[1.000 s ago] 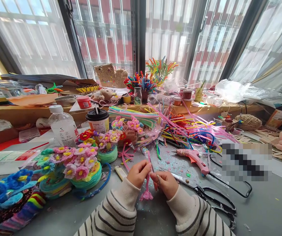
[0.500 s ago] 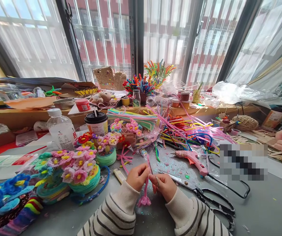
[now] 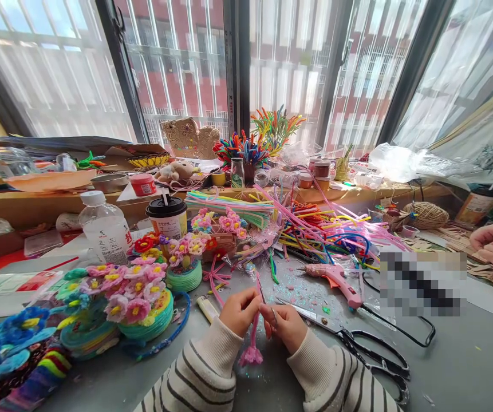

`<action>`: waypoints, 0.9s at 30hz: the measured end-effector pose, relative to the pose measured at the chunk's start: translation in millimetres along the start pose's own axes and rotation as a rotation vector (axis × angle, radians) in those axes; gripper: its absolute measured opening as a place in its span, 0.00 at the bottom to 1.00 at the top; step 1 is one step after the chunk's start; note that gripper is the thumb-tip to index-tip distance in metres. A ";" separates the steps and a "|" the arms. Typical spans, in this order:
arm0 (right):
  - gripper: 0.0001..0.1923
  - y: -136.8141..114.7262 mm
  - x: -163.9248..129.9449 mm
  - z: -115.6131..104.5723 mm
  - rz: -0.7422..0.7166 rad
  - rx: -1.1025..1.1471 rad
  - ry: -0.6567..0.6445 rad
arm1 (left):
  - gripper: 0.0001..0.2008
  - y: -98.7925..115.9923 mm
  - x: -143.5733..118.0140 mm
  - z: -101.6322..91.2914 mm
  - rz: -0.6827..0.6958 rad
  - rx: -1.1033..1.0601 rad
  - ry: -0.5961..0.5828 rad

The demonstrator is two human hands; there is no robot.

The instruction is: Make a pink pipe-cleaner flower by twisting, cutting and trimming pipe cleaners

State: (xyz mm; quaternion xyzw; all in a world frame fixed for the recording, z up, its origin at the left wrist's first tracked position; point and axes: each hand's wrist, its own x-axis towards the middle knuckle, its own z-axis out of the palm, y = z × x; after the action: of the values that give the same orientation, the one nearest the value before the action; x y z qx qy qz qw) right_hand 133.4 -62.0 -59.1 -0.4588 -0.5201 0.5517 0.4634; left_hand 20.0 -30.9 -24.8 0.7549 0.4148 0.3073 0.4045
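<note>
Left hand point(image 3: 238, 311) pinching pink pipe-cleaner stem point(image 3: 253, 332); right hand point(image 3: 284, 325) gripping it too. Twist tightly, small turns, flower end hanging free.

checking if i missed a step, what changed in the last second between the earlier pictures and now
Almost nothing. Both hands, left hand and right hand, keep pinching the pink fuzzy pipe-cleaner stem with its flower end hanging down; nothing was picked up or released. The pink glue gun and black-handled scissors lie where they were.
</note>
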 end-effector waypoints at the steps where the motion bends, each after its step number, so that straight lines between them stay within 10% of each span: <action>1: 0.27 1.1 1.2 -0.3 0.014 0.034 -0.023 | 0.12 0.0 -0.3 0.4 0.003 0.002 -0.002; 19: 0.29 4.5 6.0 -0.8 0.088 0.207 -0.068 | 0.12 3.5 -2.6 2.0 0.044 -0.077 -0.167; 27: 0.26 -3.3 0.0 -0.8 0.023 0.109 0.045 | 0.13 1.5 -1.6 1.2 -0.002 0.003 -0.026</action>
State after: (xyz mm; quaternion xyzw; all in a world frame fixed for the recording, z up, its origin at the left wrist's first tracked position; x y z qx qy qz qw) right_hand 134.3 -61.9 -55.8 -0.4510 -0.4733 0.5742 0.4928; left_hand 20.8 -33.3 -24.3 0.7590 0.4108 0.2962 0.4092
